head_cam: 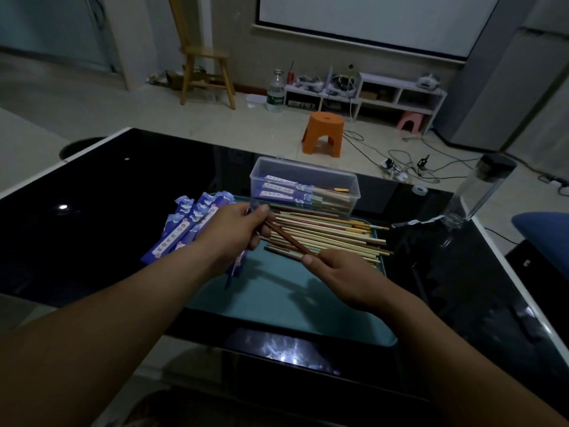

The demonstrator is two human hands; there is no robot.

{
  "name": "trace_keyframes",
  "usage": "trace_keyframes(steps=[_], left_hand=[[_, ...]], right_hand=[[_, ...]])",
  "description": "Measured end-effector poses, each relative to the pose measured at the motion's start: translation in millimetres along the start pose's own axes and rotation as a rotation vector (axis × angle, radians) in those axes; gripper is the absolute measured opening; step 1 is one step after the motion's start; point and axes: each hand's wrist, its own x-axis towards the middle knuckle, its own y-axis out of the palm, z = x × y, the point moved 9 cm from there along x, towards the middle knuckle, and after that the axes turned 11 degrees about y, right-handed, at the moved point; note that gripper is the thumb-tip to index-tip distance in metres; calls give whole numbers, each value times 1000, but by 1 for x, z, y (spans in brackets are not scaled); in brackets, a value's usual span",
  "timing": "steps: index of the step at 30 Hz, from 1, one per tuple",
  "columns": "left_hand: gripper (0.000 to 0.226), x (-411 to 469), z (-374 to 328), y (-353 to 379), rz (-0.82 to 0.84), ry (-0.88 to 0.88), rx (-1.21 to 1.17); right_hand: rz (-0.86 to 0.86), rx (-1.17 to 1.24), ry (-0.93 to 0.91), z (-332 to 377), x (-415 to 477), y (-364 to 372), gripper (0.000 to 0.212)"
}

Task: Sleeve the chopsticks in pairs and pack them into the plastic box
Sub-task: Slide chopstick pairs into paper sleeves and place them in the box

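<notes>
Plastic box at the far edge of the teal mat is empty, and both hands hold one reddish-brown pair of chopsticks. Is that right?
No: the head view shows the plastic box holding several sleeved pairs, not empty. The rest stands: the left hand and right hand hold the reddish-brown pair over the teal mat.

The room is dim. A black glass table (123,186) stands on pale floor tiles (154,112). By the far wall are a wooden chair (206,72), a low white shelf (400,94) under a screen (369,20), an orange stool (324,132), a pink stool (409,120) and loose cables (400,158).
</notes>
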Motion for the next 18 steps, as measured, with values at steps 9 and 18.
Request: trace_keyframes(steps=[9, 18], left_hand=[[28, -5, 16, 16, 75, -162, -119], [27, -5, 27, 3, -155, -238, -333]], right_hand=[[-261, -195, -27, 0, 1, -18, 41], [-225, 535, 139, 6, -16, -25, 32]])
